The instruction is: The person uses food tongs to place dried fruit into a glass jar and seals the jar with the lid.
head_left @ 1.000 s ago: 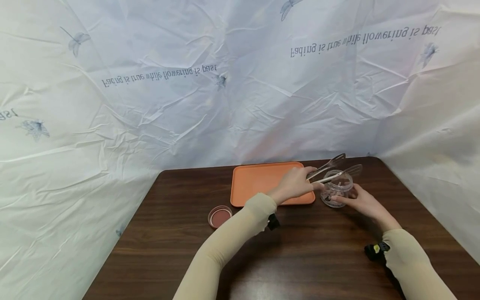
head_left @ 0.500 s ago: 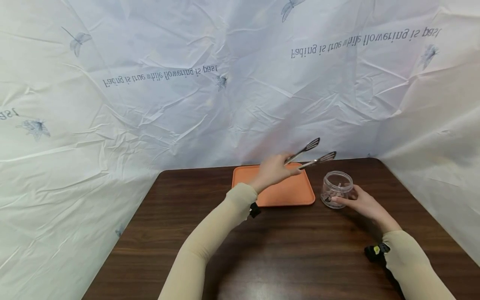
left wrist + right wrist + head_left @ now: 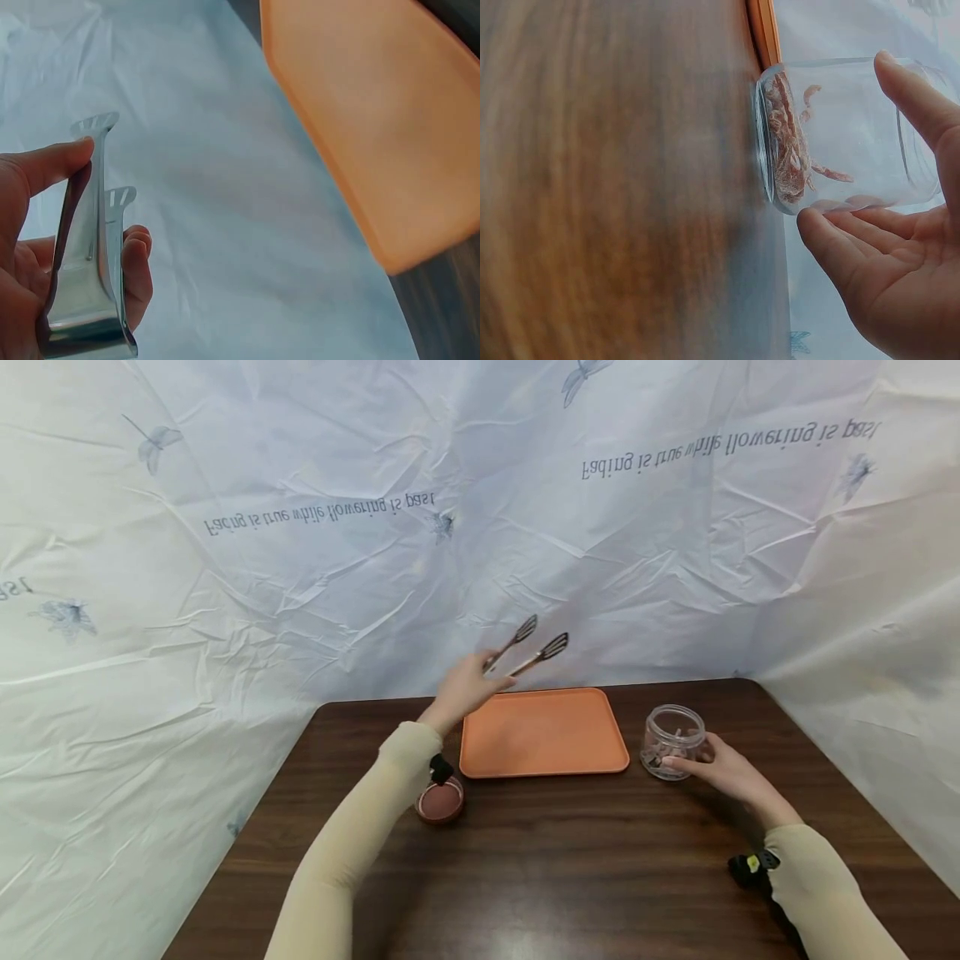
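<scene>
Up over the back left corner of the tray, my left hand [image 3: 461, 691] holds a pair of metal tongs [image 3: 81, 289], thumb on one arm and fingers on the other. Their slotted ends are spread apart and point up and away, with nothing between them. At the right, my right hand [image 3: 729, 771] grips a clear jar [image 3: 651, 743] around its side. The jar stands upright on the table with its mouth uncovered. Inside, several dried reddish-brown strips [image 3: 786, 150] lie at the bottom, as the right wrist view shows.
An orange tray [image 3: 543, 735] with a low rim lies at the back middle of the dark wooden table [image 3: 570, 868]. A round reddish lid [image 3: 441, 803] rests left of it, near the left sleeve. Wrinkled printed sheeting [image 3: 360, 602] hangs close behind the table.
My left hand has swung from above the jar leftward across the tray, carrying the tongs higher. The lid, hidden by the arm midway, shows again. My right hand stays on the jar.
</scene>
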